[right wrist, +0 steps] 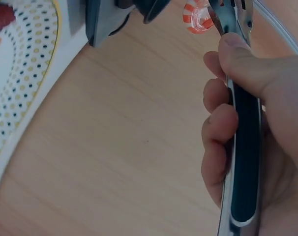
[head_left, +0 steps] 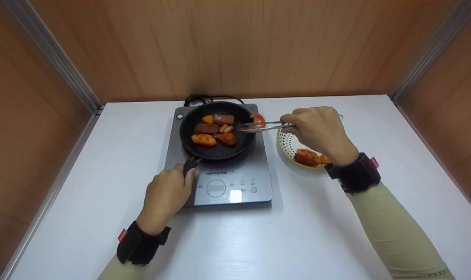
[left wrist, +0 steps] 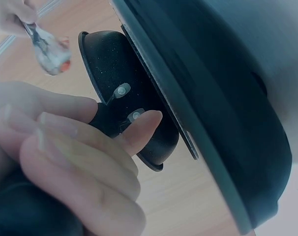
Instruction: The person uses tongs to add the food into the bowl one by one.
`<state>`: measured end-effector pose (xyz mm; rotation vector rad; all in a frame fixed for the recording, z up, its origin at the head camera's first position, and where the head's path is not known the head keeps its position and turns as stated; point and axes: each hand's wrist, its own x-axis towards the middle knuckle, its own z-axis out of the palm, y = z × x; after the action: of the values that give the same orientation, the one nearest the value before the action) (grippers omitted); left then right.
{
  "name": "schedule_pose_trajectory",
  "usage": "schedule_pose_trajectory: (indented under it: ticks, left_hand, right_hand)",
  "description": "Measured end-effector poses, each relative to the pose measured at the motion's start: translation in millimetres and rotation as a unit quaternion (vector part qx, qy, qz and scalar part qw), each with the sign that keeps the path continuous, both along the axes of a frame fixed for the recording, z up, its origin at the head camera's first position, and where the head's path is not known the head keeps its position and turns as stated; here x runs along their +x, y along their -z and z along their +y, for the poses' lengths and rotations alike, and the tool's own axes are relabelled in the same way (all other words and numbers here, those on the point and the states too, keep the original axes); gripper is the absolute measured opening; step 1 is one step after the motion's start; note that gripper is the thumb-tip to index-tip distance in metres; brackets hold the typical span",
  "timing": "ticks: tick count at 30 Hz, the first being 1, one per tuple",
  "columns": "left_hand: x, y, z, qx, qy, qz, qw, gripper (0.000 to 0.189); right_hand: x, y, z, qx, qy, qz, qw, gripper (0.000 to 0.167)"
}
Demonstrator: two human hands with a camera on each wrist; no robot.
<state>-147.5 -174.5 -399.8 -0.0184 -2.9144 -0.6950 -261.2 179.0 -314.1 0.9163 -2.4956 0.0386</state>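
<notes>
My left hand [head_left: 166, 194] grips the black handle [head_left: 190, 165] of a frying pan [head_left: 218, 154] that sits on an induction cooker [head_left: 243, 181]. Two brown meat blocks [head_left: 223, 119], an orange oval piece [head_left: 203, 140], a reddish chunk [head_left: 226, 138] and smaller bits lie in the pan. Metal tongs [head_left: 272, 127] with a dark handle strip are held in my right hand [head_left: 317, 128], their tips over the pan's right rim. A red-and-white striped shrimp [right wrist: 196, 17] is at the tongs' tips. From the left wrist, the pan's underside and handle rivets show.
Right of the cooker stands a white perforated basket [head_left: 285, 144] with a yellow rim, partly under my right hand, holding reddish food pieces [head_left: 311, 157]. A black cord [head_left: 224, 97] runs behind the pan. Wooden panels [head_left: 317, 46] wall in the white table [head_left: 235, 241] at the back and sides.
</notes>
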Motion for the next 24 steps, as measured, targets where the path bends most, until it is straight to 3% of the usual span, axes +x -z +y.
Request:
schedule_pose_trajectory:
  ticks: [7, 14, 19, 24]
  left_hand:
    - [-0.1, -1.3, 0.8, 0.004, -0.003, -0.01, 0.9999, 0.035]
    - [0.4, -1.5, 0.3, -0.001, -0.003, -0.008, 1.0, 0.035]
    - [0.2, -0.9, 1.1, 0.002, -0.006, -0.008, 0.9999, 0.035]
    - [-0.4, 1.1, 2.5, 0.0, 0.0, 0.007, 1.0, 0.036]
  right_hand:
    - [-23.3, -17.1, -23.3, 0.075, -0.028, 0.015, 0.9967, 0.014]
    - [-31.5, -29.0, -47.3, 0.146, -0.015, 0.026, 0.9889, 0.018]
    - [-36.5, -32.2, -62.3, 0.19, 0.0, 0.056, 0.9802, 0.005]
    - [-43.8, -31.5, -73.4, 0.215, 0.031, 0.065, 0.9741, 0.025]
